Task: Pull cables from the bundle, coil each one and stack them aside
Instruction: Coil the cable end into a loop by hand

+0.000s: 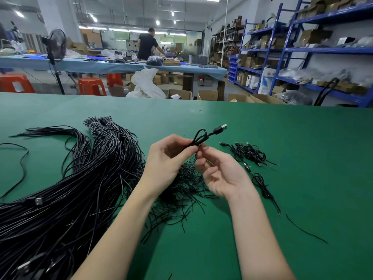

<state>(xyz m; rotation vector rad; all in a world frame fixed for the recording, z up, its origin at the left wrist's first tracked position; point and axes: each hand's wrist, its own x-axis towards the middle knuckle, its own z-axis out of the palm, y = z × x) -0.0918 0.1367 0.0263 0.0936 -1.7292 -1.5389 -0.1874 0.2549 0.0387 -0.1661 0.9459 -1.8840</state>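
Both hands are up over the middle of the green table [262,128]. The left hand [167,158] has its fingers curled round a small looped black cable [199,138], the loop poking up above the fingertips and the silver USB plug [221,128] jutting out to the right. The right hand [218,174] comes in palm up, thumb and forefinger pinching that same cable just beside the left fingertips, its other fingers loosely curled.

To the left sprawls the big bundle [80,188] of black cables, running off the lower-left edge of view, its loose ends fanning out beneath the wrists. To the right lies the coiled stack [250,153], a small cluster well short of the table's right side, with another coiled cable [262,184] just below it and a stray black strand [304,229] nearer the person.

Open green surface stretches behind the hands to the far edge, and right of the stack too. Beyond the edge sit cardboard boxes [207,95] and blue shelving [292,57].
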